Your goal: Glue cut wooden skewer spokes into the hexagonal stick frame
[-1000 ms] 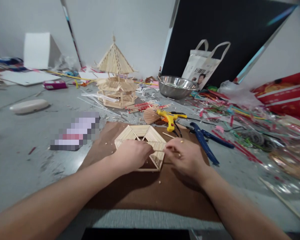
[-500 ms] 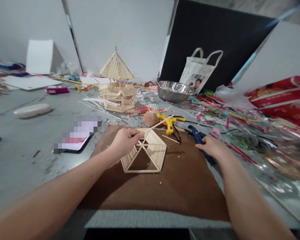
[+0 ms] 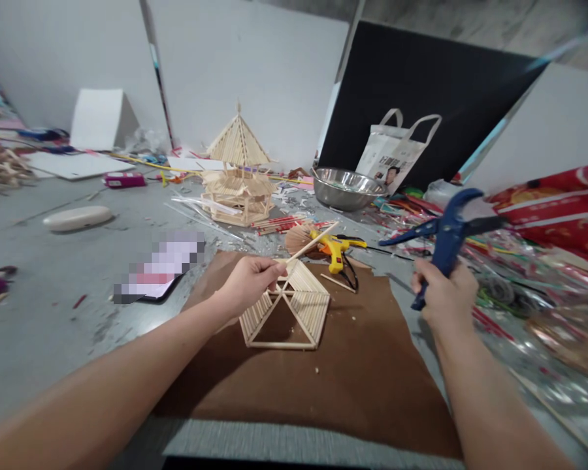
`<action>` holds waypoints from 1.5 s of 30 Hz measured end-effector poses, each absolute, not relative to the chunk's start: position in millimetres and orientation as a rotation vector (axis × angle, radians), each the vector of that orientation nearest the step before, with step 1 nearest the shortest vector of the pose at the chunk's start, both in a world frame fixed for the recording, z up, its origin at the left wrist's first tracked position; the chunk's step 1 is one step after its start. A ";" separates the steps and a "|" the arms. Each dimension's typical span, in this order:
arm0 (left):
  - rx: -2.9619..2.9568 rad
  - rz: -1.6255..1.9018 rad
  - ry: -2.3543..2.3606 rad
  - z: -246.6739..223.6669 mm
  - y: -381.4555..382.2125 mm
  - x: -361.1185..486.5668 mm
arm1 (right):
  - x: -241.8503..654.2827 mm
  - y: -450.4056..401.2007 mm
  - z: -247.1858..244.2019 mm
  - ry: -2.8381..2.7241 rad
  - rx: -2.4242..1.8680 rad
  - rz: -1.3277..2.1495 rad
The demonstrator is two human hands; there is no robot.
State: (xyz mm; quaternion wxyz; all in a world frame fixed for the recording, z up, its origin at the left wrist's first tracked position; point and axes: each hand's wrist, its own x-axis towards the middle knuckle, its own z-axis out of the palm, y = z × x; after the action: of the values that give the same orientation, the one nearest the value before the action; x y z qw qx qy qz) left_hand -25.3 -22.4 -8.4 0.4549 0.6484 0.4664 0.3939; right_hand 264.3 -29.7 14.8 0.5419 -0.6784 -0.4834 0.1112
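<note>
Working over a brown sheet (image 3: 372,391), had nearest a hexagonal frame (image 3: 311,310) of wooden sticks, laid flat upon it, with the near triangle unfilled and the right side closely lined. Pinched one thin stick (image 3: 313,243) in the left hand (image 3: 252,281), with thumb and fingers closed upon it, slanting up to the right above the frame; could not tell of any contact between the two. Gripped a blue cutter (image 3: 448,241) in the right hand (image 3: 448,297), past the right edge of the sheet, with fingers wrapped around one handle and the other handle spread wide to the left. Had a yellow glue gun (image 3: 336,251) near the far edge of the sheet, and farther away a pagoda-like stick model (image 3: 240,186), a metal bowl (image 3: 347,194) and, behind this bowl, a white bag (image 3: 392,153).
</note>
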 end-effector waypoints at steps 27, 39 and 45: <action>1.578 0.704 0.733 -3.8 -57.2 1.4 | 205.4 -61.5 -5.4 -1.549 -1.148 1.139; 1.381 1.224 0.894 -5.9 -33.2 -19.5 | 215.8 -47.1 -4.8 -1.832 -1.499 0.388; 1.587 1.122 0.973 0.4 -42.6 -15.2 | 203.9 -48.4 -20.5 -2.237 -1.443 0.085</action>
State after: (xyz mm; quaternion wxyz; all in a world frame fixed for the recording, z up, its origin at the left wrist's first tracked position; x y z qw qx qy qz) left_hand -15.2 -42.6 0.4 0.4653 0.6463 0.3962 0.4570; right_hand 203.9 -48.4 -20.5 0.2370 -0.5262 -0.8160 0.0310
